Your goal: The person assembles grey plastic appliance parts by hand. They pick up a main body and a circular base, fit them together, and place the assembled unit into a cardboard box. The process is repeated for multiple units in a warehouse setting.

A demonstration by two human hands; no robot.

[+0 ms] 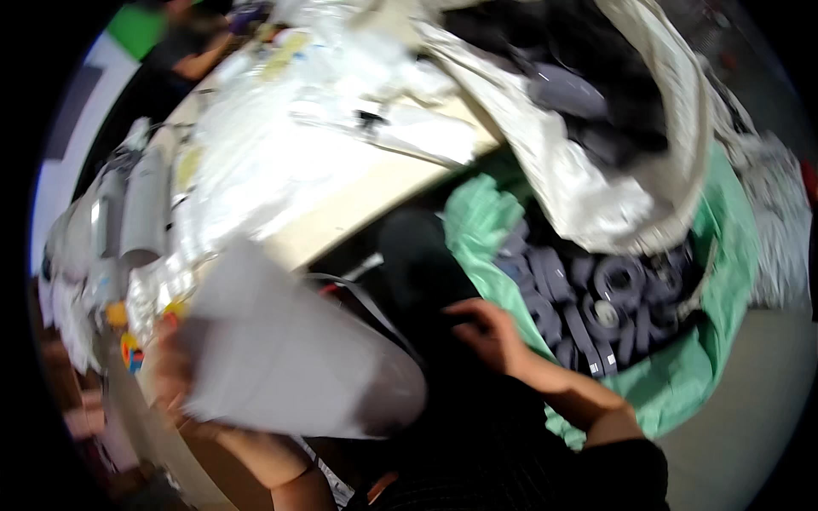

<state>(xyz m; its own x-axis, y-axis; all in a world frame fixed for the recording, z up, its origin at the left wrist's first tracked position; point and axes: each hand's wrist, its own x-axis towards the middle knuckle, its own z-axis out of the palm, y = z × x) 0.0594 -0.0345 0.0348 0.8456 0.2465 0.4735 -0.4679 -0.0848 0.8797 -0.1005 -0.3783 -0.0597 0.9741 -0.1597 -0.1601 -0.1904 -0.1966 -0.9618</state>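
A large, smooth grey plastic shell (290, 358), shaped like a wide tube or cone, is tilted in front of me at the lower left. Around its left end my left hand (175, 375) is closed, blurred by motion and partly hidden by the shell. My right hand (494, 336) is apart from the shell, beside the near left edge of a green plastic bag (711, 349). Its fingers are loosely bent and spread, with nothing seen in them. Inside the green bag lie many dark grey plastic parts (588, 298), some ring-shaped, some like strips.
A white sack (545, 162) with dark grey parts overhangs the green bag. Clear plastic wrapping (281, 145) covers much of the pale table (358, 209). Grey cylinders (145, 209) stand at the table's left. Another person (192, 51) is at the far left.
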